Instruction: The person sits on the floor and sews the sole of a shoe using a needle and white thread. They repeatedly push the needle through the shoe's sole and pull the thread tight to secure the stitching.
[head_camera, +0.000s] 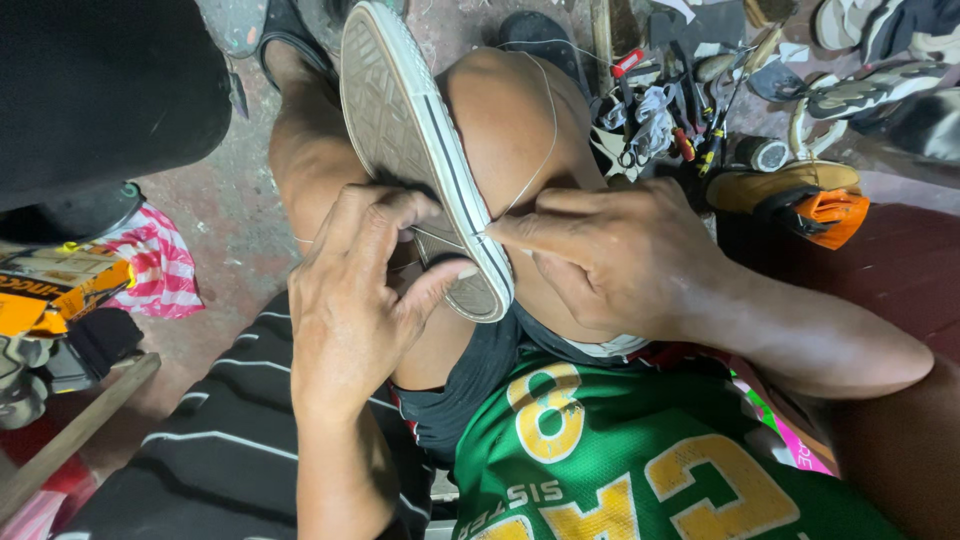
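Left hand (350, 300) grips the white-soled sneaker (420, 150), sole up, against the knee | right hand (610, 255) pinches a thread (540, 150) at the sole's edge, just beside the left thumb | judgement: keep the thread taut and the shoe braced | tools (660, 120) beyond the right hand

I see the sneaker (420, 150) sole-up on my knee (505, 120), running from twelve o'clock down to centre. My left hand (355, 300) sits at its seven o'clock, my right hand (610, 260) at four. A thread (545, 150) loops over the knee. Tools (670, 120) lie at one o'clock, a striped cloth (160, 270) at nine.
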